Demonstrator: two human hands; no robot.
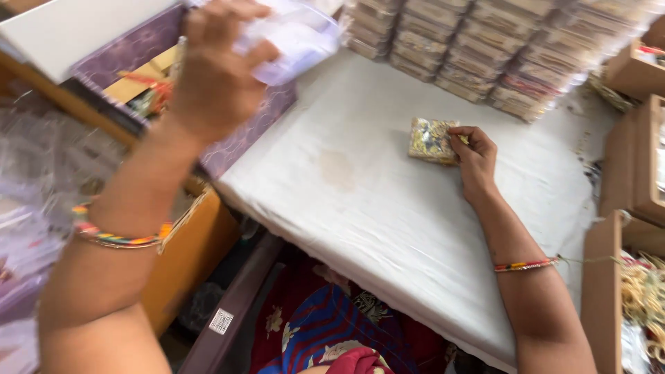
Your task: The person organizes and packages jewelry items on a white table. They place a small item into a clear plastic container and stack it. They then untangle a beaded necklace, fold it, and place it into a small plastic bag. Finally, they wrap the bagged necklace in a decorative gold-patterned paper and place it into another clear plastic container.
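Head view only. Left hand is raised and motion-blurred, fingers wrapped around a clear plastic lid or small box, which is held over the purple patterned carton below and left of that hand. Yellow and gold items are seen inside the carton, blurred. Right hand is laid flat on the white cloth-covered board, fingertips pressed on the edge of a small gold-patterned packet; the packet is pinned to the board rather than gripped. No clear cover is seen on the packet.

Beyond the right hand, stacked rows of finished clear-boxed packets are lined up at the board's far edge. Brown cardboard boxes are stood just right of the right forearm, one with yellowish thread-like pieces.

Progress, judged: many packets are already boxed and stacked; the current packet is placed but not yet enclosed, since the clear piece is well apart from it in the left hand. Remaining count cannot be told.
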